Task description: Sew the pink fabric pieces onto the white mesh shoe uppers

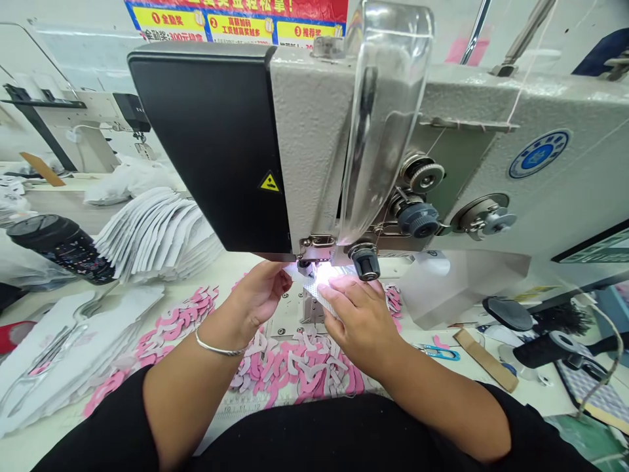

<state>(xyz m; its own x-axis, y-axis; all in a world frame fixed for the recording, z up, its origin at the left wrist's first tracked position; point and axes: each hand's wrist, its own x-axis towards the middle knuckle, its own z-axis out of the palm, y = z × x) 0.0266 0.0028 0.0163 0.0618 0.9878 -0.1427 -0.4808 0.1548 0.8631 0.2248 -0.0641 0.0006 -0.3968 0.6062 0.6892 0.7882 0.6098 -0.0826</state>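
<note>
I sit at an industrial sewing machine (442,151) with a black head cover and a clear needle guard (378,118). A small white mesh piece (322,298) lies under the lit needle area. My left hand (258,295), with a silver bangle on the wrist, pinches the piece's left edge near the presser foot. My right hand (361,318) lies on the piece just right of the needle, fingers pressed together and flat on it. Pink and white cut pieces (295,367) are heaped on the table just in front of my hands.
A fanned stack of white cut pieces (157,233) lies at the left, beside a dark bottle (59,246). Blue thread snips (439,354) and a brown strip (484,360) rest at the right. Another sewing machine (93,111) stands at the far left.
</note>
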